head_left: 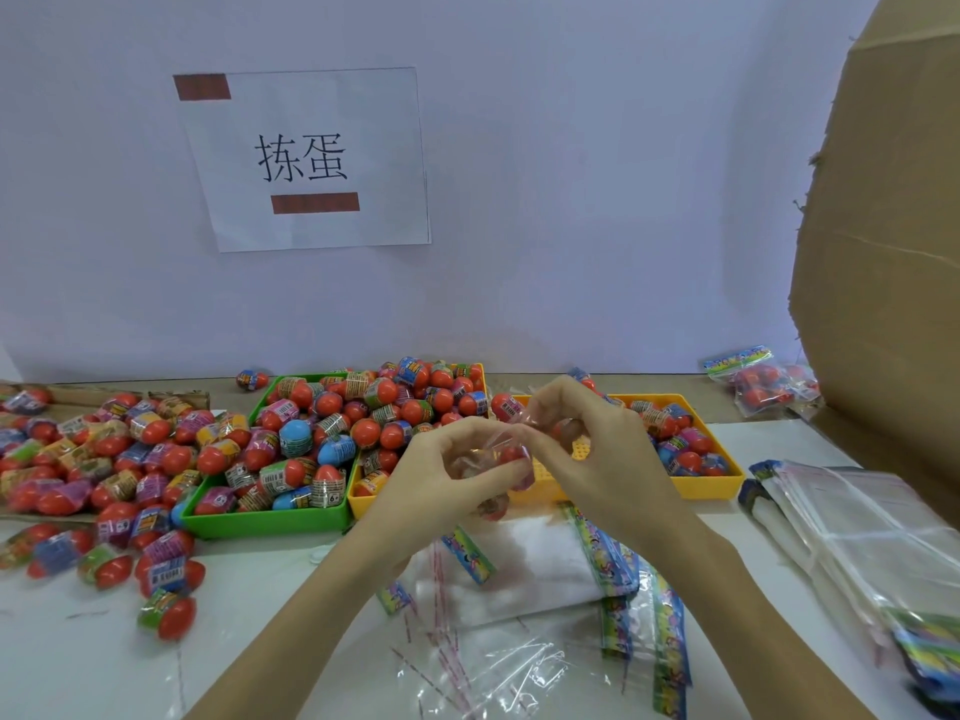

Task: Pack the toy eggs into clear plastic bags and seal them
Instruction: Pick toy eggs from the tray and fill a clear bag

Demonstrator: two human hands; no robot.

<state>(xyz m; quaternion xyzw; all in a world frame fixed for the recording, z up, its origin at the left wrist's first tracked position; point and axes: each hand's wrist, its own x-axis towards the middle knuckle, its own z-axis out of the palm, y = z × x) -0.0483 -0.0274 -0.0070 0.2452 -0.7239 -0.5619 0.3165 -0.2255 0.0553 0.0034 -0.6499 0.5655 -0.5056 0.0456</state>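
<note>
Head view: both hands hold a clear bag [501, 449] with toy eggs [511, 454] inside, up over the yellow tray [719, 485]; left hand [441, 472] grips the bag body, right hand [576, 433] pinches its top edge. Risk as I read it: the film is slippery and the grip is only a fingertip pinch, so the mouth could slip before sealing and eggs drop back into the tray. More loose eggs sit in the green tray [260, 522] and on the table [78, 641].

A packing workstation: trays [270, 522] of toy eggs [366, 432], stacked bags [852, 517].
</note>
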